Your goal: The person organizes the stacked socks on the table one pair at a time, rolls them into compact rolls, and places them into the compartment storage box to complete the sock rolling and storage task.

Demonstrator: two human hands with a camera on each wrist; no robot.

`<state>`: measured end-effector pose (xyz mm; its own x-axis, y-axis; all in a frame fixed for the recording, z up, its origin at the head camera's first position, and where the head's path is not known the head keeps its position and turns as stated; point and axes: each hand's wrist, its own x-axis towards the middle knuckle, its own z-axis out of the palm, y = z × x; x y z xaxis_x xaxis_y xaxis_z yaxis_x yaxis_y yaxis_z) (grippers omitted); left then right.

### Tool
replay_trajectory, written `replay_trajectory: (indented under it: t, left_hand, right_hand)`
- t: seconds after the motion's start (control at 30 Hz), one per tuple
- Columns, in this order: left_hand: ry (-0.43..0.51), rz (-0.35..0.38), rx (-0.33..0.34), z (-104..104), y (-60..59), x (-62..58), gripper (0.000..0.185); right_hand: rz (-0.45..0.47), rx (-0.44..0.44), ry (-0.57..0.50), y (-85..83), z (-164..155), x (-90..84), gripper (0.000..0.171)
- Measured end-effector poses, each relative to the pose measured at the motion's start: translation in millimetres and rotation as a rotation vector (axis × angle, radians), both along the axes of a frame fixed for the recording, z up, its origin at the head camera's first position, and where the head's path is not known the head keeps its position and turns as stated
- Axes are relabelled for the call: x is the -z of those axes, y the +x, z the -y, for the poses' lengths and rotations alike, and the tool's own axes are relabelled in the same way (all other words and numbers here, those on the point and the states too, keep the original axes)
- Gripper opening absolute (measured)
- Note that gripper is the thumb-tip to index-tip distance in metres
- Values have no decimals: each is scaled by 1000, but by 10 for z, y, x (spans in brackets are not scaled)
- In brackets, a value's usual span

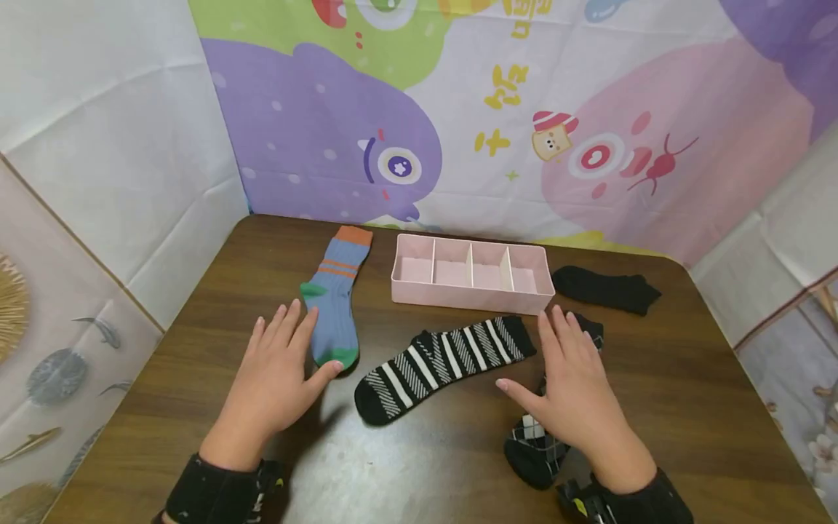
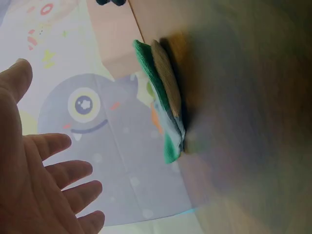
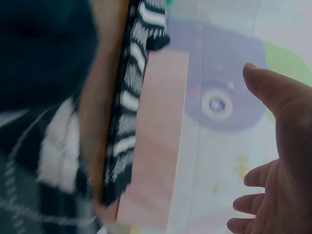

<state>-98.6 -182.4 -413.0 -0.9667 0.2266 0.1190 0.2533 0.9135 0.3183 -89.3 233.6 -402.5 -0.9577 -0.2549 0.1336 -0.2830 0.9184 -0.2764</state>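
Observation:
My left hand [image 1: 273,375] hovers with spread fingers beside a blue sock [image 1: 335,313] that has green heel and toe and an orange cuff. In the left wrist view that sock [image 2: 163,92] lies beyond the fingertips, apart from them. My right hand [image 1: 576,386], fingers extended and holding nothing, is above a dark argyle sock [image 1: 533,466] and partly hides it. Between the hands lies a black-and-white striped sock [image 1: 445,360], its toe toward the left. The right wrist view shows the striped sock [image 3: 127,102] and, up close, the argyle sock [image 3: 53,151].
A pink box [image 1: 471,295] with several compartments stands toward the back of the brown table [image 1: 366,473]. To its right lies a black sock [image 1: 605,290]. A cartoon-printed cloth [image 1: 484,189] hangs behind the table's back edge.

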Motion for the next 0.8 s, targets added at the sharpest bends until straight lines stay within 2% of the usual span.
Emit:
replay_trajectory:
  t: [0.1, 0.23, 0.33, 0.57, 0.8]
  left_hand:
    - [13, 38, 27, 5, -26, 5, 88]
    - [29, 97, 87, -12, -91, 37, 86]
    - [16, 104, 130, -33, -136, 62, 84]
    - [-72, 112, 180, -23, -203, 104, 84]
    - [-131, 99, 211, -9, -205, 129, 79]
  right_hand:
    - [41, -87, -7, -60, 164, -48, 113]
    - [165, -219, -61, -139, 476, -74, 110]
    - [246, -306, -80, -187, 752, -63, 108]
    - [284, -464, 46, -293, 1365, -61, 103]
    - [305, -543, 142, -349, 1804, -2, 100]
